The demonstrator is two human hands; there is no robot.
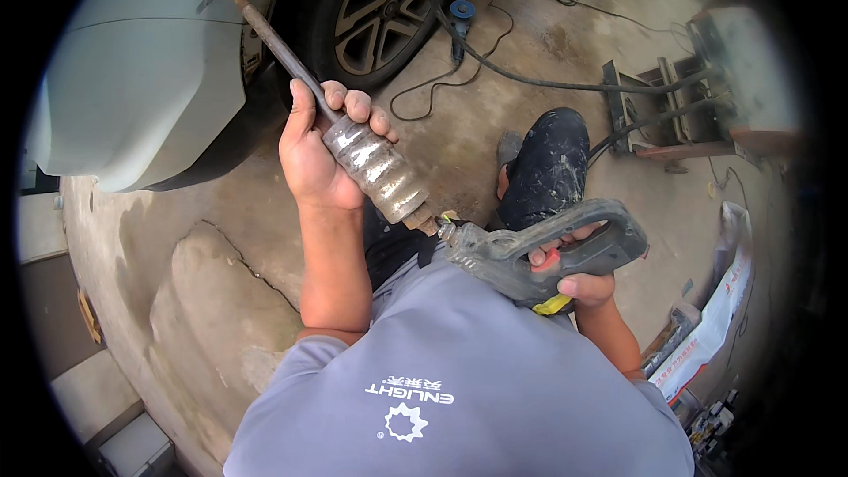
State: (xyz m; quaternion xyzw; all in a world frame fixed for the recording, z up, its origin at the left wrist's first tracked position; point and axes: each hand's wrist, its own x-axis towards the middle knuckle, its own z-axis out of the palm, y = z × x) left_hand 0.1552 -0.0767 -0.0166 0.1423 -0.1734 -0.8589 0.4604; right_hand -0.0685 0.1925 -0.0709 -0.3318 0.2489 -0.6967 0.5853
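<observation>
A slide hammer dent puller lies slantwise across the middle, its thin rod (281, 51) reaching up and left toward a pale car panel (150, 93). My left hand (325, 155) is closed round the upper end of its ribbed, shiny metal weight (380, 172), with the rod passing between thumb and fingers. At the lower right end sits a black loop handle (609, 252) with a red trigger (546, 260). My right hand (586, 284) grips this handle, a fingertip at the trigger. A yellow patch (554, 304) shows under the handle.
The car's wheel (386, 13) stands just beyond my left hand. On the concrete floor lie an angle grinder (460, 19) with a blue disc and a loose black cord. A thick cable (565, 85) runs to a metal-framed cart (671, 106). At lower right lies a white printed sheet (707, 336).
</observation>
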